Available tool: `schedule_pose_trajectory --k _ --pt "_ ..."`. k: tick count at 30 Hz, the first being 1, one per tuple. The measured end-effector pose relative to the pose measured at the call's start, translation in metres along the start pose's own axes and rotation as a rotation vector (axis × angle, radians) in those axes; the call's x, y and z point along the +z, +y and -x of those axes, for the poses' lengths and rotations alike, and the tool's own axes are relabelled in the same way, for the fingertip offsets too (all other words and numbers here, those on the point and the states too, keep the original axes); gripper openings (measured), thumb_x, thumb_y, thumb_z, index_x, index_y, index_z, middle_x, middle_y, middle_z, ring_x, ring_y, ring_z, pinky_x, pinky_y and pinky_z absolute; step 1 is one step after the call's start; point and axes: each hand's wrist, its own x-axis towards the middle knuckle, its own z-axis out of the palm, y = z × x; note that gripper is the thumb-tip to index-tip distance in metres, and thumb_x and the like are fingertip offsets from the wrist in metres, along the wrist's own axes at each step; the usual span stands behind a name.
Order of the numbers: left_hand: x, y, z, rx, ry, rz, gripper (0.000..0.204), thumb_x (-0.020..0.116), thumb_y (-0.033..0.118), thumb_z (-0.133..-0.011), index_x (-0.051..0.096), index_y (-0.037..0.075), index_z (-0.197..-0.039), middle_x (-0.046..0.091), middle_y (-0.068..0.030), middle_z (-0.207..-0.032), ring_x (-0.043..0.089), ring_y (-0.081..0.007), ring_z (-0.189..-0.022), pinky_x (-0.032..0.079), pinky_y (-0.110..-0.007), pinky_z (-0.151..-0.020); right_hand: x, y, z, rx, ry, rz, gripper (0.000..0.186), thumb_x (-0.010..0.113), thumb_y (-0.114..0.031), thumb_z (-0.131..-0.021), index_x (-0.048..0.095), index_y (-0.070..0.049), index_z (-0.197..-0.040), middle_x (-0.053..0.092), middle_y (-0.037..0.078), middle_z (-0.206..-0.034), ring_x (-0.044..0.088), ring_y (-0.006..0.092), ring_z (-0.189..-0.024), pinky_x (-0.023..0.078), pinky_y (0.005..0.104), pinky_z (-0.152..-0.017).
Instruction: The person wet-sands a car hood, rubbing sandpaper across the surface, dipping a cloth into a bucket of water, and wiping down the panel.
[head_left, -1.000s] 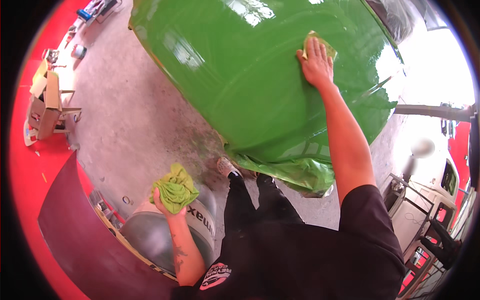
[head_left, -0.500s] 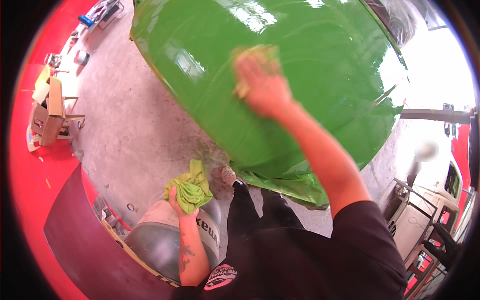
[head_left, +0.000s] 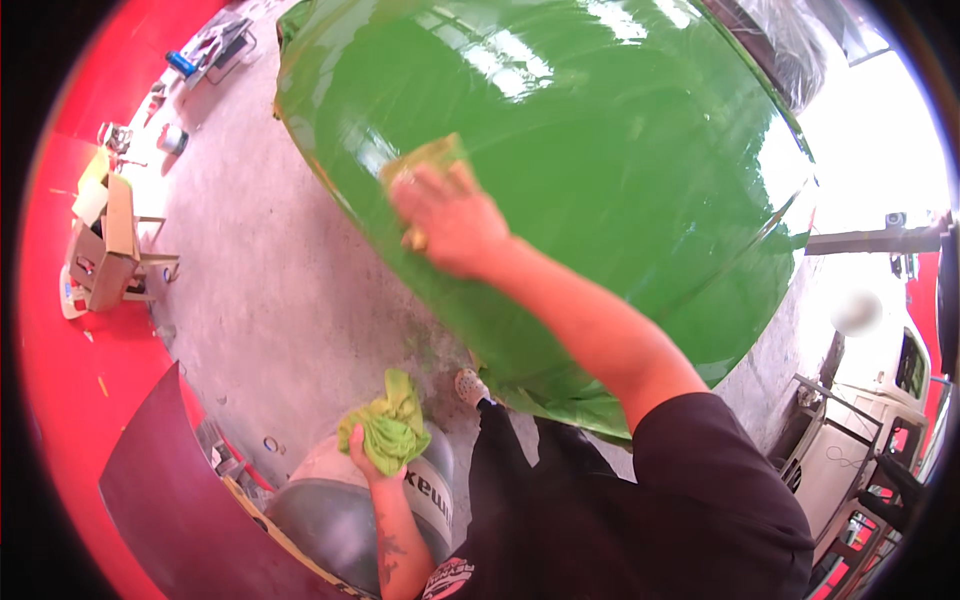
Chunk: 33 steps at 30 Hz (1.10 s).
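Observation:
A glossy green car hood (head_left: 620, 200) spreads across the upper middle, with pale reflections on its surface. My right hand (head_left: 452, 225) lies on its left part, fingers stretched over a thin yellow cloth (head_left: 445, 152). That cloth is pressed between palm and paint; its edges stick out past the fingertips and by the thumb side. Lower left, my left hand (head_left: 372, 465) grips a bunched lime-green cloth (head_left: 392, 430), clear of the hood. Its fingers are partly hidden by the folds.
Below my left hand stands a rounded grey tank (head_left: 325, 525) beside a dark maroon panel (head_left: 165, 480). A cardboard box (head_left: 112, 245) sits on a stool at the far left. Green sheeting (head_left: 570, 412) hangs at the hood's near edge. A pale vehicle (head_left: 850, 420) stands at right.
My right hand has swept left and slightly nearer across the hood with the yellow cloth. The left hand still holds the lime-green cloth; the whole view has shifted a little.

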Motion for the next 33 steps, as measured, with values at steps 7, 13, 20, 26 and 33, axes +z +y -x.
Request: schedule_pose_trajectory --k 7,13,20,26,33 --pt "-0.028 0.001 0.008 0.015 0.063 -0.142 0.057 0.049 0.049 -0.088 0.058 0.004 -0.122 0.063 -0.0121 -0.117 0.061 -0.0304 -0.106 0.048 -0.046 -0.093 0.014 0.166 -0.034 0.480 0.400 0.074 0.069 0.045 -0.044 -0.092 0.033 0.001 -0.143 0.036 0.024 -0.147 0.028 0.0374 -0.141 0.017 0.0593 -0.114" --pt "0.068 0.022 -0.020 0.011 -0.158 -0.185 0.056 0.047 0.046 -0.090 0.055 0.002 -0.124 0.060 -0.0129 -0.122 0.059 -0.0310 -0.111 0.047 -0.045 -0.096 0.054 -0.049 0.120 -0.049 0.232 -0.120 0.064 0.049 -0.034 -0.088 0.037 -0.007 -0.145 0.032 0.009 -0.154 0.021 0.0289 -0.146 0.011 0.0544 -0.119" --pt "0.182 0.028 -0.054 0.037 -0.604 -0.315 0.057 0.050 0.038 -0.092 0.045 -0.001 -0.134 0.054 -0.0142 -0.131 0.055 -0.0295 -0.118 0.044 -0.043 -0.101 -0.010 0.112 0.237 0.678 0.166 -0.170 0.071 0.049 -0.043 -0.092 0.026 -0.010 -0.151 0.029 0.010 -0.156 0.025 0.0294 -0.144 0.016 0.0526 -0.117" --pt "0.259 -0.003 -0.075 0.395 -0.678 -0.736 0.057 0.064 0.012 -0.086 0.040 0.003 -0.137 0.055 -0.0112 -0.123 0.056 -0.0237 -0.109 0.046 -0.038 -0.097 0.020 0.128 0.230 0.908 0.279 -0.177 0.066 0.048 -0.040 -0.095 0.028 -0.012 -0.151 0.022 0.011 -0.158 0.020 0.0330 -0.146 0.017 0.0572 -0.116" --pt "0.305 -0.058 -0.093 1.116 -0.400 -1.989 0.112 0.087 0.044 -0.061 0.024 0.027 -0.152 0.019 -0.0174 -0.157 0.023 -0.0447 -0.140 0.029 -0.073 -0.098 0.038 0.016 0.261 0.292 0.179 -0.248 0.067 0.048 -0.042 -0.092 0.031 -0.013 -0.150 0.031 0.009 -0.155 0.024 0.0293 -0.145 0.015 0.0562 -0.117"
